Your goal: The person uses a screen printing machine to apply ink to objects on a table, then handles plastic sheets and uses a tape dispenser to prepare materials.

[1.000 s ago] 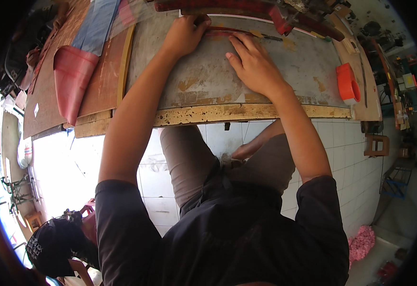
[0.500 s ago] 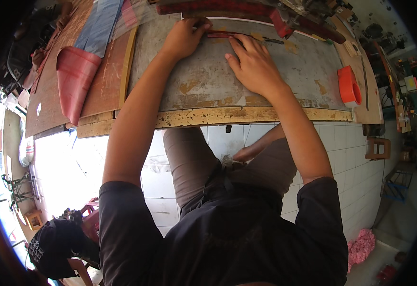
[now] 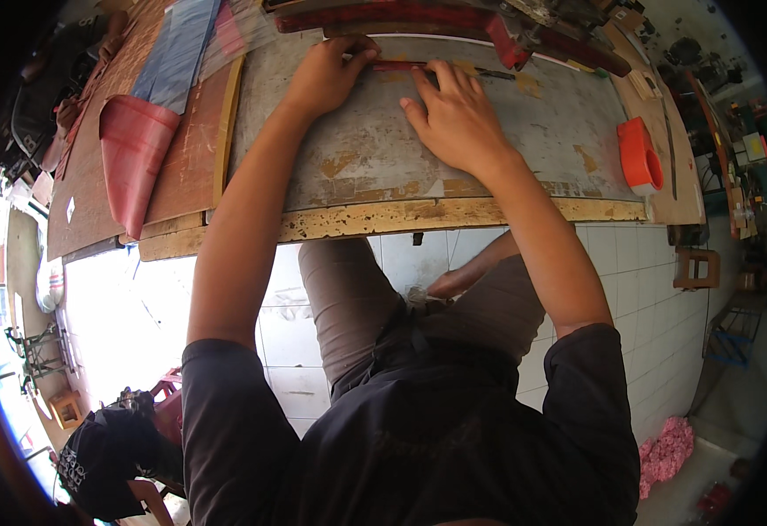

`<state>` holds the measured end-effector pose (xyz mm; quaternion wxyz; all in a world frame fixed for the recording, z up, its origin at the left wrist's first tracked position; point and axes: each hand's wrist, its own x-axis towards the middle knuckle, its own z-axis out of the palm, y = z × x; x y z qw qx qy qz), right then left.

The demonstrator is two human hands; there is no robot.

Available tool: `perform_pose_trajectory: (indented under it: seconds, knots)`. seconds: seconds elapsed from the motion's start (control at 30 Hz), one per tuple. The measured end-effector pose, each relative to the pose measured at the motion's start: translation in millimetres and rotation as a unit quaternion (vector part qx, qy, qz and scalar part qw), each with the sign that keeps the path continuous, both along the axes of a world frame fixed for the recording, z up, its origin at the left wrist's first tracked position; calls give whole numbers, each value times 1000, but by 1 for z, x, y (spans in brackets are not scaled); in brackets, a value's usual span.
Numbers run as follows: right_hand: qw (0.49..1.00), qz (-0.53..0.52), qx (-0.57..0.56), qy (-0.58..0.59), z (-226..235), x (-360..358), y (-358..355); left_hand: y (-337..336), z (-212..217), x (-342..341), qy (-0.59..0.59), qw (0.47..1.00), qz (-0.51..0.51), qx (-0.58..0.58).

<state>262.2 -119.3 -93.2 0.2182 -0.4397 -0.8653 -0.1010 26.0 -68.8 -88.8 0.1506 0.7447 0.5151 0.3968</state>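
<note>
A thin red strip [image 3: 394, 65] lies lengthwise on the worn grey worktop [image 3: 357, 131], with a dark narrow end [image 3: 495, 74] showing past my right hand. At the strip's left end is my left hand [image 3: 326, 77], its thumb and forefinger drawn together on it; the exact grip is too small to make out clearly. My right hand [image 3: 460, 118] rests palm down over the strip's middle. Its fingers are stretched out, and the forefinger tip touches the strip.
Beyond my hands runs a red metal bar [image 3: 401, 16] of a clamp-like fixture. An orange tape roll [image 3: 639, 156] stands at right. Red sheet material [image 3: 136, 158] and blue sheet material [image 3: 177, 57] lie at left beside a yellow wooden strip [image 3: 228, 131]. Another person [image 3: 116, 456] is at lower left.
Both hands have shifted slightly left along the strip, the right forefinger sliding with them. The whole view has also drifted a little.
</note>
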Motion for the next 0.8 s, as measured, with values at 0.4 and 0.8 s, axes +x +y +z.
perform_pose_trajectory:
  seconds: [0.4,0.8]
  knots:
    - [999,40,-17,27,8,-8,0,-4,5,0,14,1000,-1,7]
    - [999,24,22,23,0,-20,4,-4,2,0,4,999,-7,33]
